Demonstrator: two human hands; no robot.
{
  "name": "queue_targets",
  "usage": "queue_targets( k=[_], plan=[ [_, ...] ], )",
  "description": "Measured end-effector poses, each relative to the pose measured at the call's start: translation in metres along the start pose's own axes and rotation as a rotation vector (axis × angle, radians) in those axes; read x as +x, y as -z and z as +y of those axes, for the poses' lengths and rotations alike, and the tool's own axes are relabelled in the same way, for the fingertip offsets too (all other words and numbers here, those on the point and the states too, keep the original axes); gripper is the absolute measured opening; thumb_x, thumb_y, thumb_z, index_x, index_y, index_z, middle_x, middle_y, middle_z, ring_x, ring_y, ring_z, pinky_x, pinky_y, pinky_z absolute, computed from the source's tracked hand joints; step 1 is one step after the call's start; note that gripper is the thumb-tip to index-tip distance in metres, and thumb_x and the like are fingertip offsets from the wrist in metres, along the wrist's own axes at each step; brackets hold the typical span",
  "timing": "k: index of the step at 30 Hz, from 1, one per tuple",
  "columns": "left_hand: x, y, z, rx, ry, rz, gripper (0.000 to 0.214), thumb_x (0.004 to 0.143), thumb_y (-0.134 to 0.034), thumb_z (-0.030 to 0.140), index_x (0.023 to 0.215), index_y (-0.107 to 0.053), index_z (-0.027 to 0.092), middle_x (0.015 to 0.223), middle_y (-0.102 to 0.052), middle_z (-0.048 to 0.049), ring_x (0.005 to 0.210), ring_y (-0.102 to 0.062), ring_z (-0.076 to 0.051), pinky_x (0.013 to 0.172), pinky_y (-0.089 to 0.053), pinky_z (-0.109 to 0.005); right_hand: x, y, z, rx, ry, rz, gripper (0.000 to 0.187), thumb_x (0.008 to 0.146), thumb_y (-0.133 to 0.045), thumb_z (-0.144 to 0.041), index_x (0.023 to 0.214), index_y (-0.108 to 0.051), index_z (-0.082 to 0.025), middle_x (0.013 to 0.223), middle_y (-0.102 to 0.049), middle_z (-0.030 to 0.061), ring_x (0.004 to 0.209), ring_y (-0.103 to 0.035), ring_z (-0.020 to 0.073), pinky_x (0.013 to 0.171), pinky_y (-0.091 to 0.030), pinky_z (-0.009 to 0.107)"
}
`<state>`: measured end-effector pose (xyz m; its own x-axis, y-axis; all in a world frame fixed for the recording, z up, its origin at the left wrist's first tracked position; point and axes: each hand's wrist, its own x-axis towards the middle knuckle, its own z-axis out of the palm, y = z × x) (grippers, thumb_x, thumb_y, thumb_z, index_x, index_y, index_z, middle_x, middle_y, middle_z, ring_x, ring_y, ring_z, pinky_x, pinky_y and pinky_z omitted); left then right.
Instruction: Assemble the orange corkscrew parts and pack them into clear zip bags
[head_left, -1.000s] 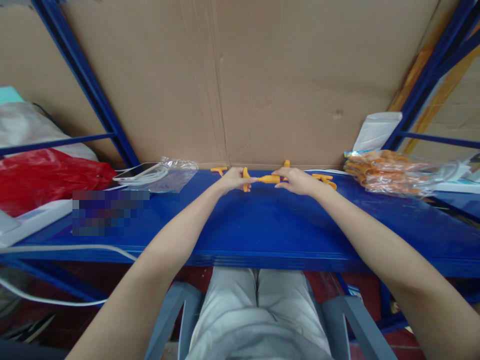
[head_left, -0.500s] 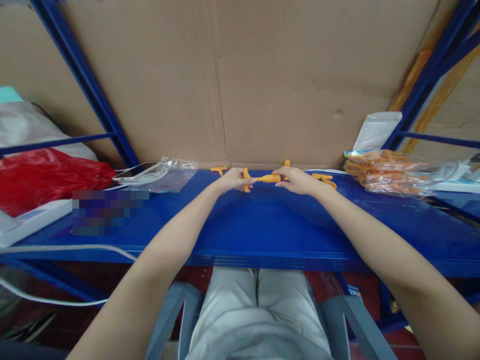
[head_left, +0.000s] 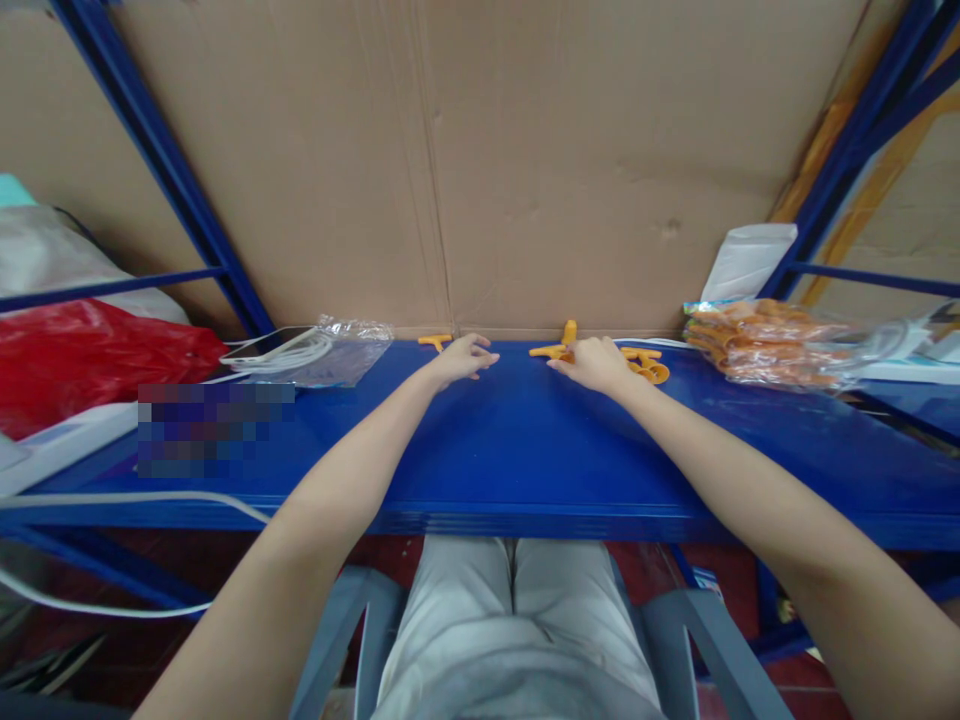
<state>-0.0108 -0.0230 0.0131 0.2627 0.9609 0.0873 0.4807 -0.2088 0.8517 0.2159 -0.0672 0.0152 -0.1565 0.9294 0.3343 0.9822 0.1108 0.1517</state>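
My left hand (head_left: 466, 360) hovers over the blue shelf top, fingers spread and holding nothing. Just beyond it, near the cardboard wall, lies a small orange T-shaped plastic piece (head_left: 435, 342). My right hand (head_left: 595, 364) has its fingers closed around one end of another orange plastic piece (head_left: 549, 352), whose branching end points left. An upright orange plastic part (head_left: 571, 330) stands just behind that hand. To the right of the hand lie more orange plastic parts (head_left: 649, 372), one with round rings, partly covered by the hand.
A clear bag of orange parts (head_left: 765, 342) sits at the right. At the left are a phone (head_left: 266, 345) with a coiled white cable (head_left: 300, 352), a clear plastic bag (head_left: 358, 358) and a red bag (head_left: 105, 350). Blue uprights (head_left: 172, 170) flank the cardboard wall (head_left: 525, 180).
The orange piece that spanned both hands is no longer between them. My left hand has let go and opened. My right hand has stayed near the same spot, its fingers now lower.
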Motion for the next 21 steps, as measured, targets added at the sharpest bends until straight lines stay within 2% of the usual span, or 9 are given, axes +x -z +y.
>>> queue_targets(
  k=[5, 9, 13, 15, 18, 21],
  plan=[
    [0.004, 0.0, -0.004, 0.032, -0.035, 0.017, 0.027, 0.082, -0.066, 0.023, 0.105, -0.057, 0.014, 0.099, -0.068, -0.0101, 0.088, -0.065, -0.017, 0.068, -0.051, -0.025, 0.002, -0.005, -0.003, -0.013, -0.04, 0.005, 0.05, 0.095, -0.038, -0.046, 0.099, -0.072, -0.008, 0.094, -0.071, 0.0218, 0.097, -0.066, 0.0326, 0.09, -0.041, 0.045],
    [0.009, 0.001, -0.005, 0.02, -0.049, 0.072, 0.02, 0.083, -0.064, 0.021, 0.1, -0.057, 0.015, 0.099, -0.069, -0.0087, 0.085, -0.066, -0.014, 0.065, -0.05, -0.021, 0.004, 0.011, 0.014, 0.073, -0.21, 0.107, 0.057, 0.098, -0.025, -0.042, 0.099, -0.071, -0.009, 0.1, -0.07, 0.0218, 0.1, -0.065, 0.0325, 0.087, -0.044, 0.042],
    [0.014, 0.006, -0.008, 0.04, -0.059, 0.12, 0.016, 0.083, -0.064, 0.02, 0.097, -0.059, 0.015, 0.092, -0.07, -0.0074, 0.082, -0.066, -0.014, 0.067, -0.051, -0.023, 0.004, 0.026, 0.039, 0.164, -0.383, 0.112, 0.054, 0.097, -0.027, -0.039, 0.104, -0.071, -0.009, 0.106, -0.068, 0.0238, 0.103, -0.063, 0.0346, 0.082, -0.046, 0.04],
    [0.016, 0.011, -0.011, 0.147, -0.071, 0.187, 0.013, 0.083, -0.062, 0.019, 0.095, -0.062, 0.015, 0.09, -0.071, -0.0079, 0.083, -0.067, -0.016, 0.072, -0.052, -0.026, 0.004, 0.028, 0.047, 0.188, -0.425, 0.101, 0.052, 0.096, -0.029, -0.039, 0.105, -0.071, -0.009, 0.106, -0.068, 0.0238, 0.104, -0.063, 0.035, 0.083, -0.047, 0.04],
    [0.015, 0.025, -0.018, 0.432, -0.061, 0.36, 0.016, 0.082, -0.058, 0.013, 0.095, -0.067, 0.016, 0.094, -0.072, -0.0101, 0.094, -0.067, -0.021, 0.083, -0.051, -0.03, 0.005, 0.025, 0.054, 0.214, -0.452, 0.106, 0.049, 0.094, -0.034, -0.038, 0.105, -0.072, -0.009, 0.107, -0.068, 0.024, 0.104, -0.062, 0.0354, 0.084, -0.047, 0.042],
    [0.012, 0.043, -0.027, 0.651, 0.057, 0.473, 0.026, 0.08, -0.058, 0.015, 0.104, -0.069, 0.016, 0.105, -0.07, -0.0154, 0.109, -0.063, -0.029, 0.089, -0.049, -0.034, 0.005, 0.022, 0.056, 0.226, -0.466, 0.114, 0.047, 0.093, -0.037, -0.037, 0.104, -0.072, -0.008, 0.106, -0.067, 0.0247, 0.103, -0.062, 0.0361, 0.084, -0.048, 0.043]
  ],
)
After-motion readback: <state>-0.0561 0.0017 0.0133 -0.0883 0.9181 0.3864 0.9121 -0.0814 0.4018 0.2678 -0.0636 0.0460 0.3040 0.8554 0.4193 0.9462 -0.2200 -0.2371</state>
